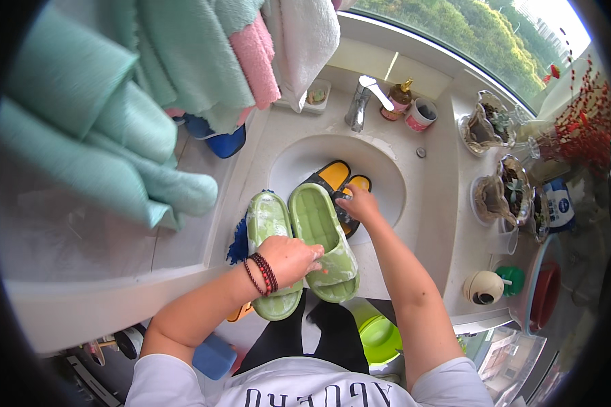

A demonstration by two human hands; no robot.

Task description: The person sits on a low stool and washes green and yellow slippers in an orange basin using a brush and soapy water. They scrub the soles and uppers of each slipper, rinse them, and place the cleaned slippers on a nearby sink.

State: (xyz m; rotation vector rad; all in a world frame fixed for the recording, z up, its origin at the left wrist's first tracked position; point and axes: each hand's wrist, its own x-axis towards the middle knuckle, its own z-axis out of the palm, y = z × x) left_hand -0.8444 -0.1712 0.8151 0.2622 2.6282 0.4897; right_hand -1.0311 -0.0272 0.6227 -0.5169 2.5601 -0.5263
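Note:
My left hand (291, 258) grips a pair of green slippers (313, 213) side by side at their straps, above the near edge of the washbasin. White suds streak both slippers. In the oval white basin (285, 160) lies a pair of black slippers with yellow insoles (334, 174), partly hidden by the green ones. My right hand (359, 202) is on the right-hand black slipper, its fingers at the strap; how firmly they close on it is hard to see. A blue shaggy cloth or mat (238, 241) shows beside the left green slipper.
A chrome faucet (357, 109), a pump bottle (398, 102) and a pink-and-white cup (421, 116) stand behind the basin. Green towels (183, 56) hang at upper left, above a blue slipper (226, 142). Potted plants (511, 188) line the right ledge. Below is a lime-green basin (379, 338).

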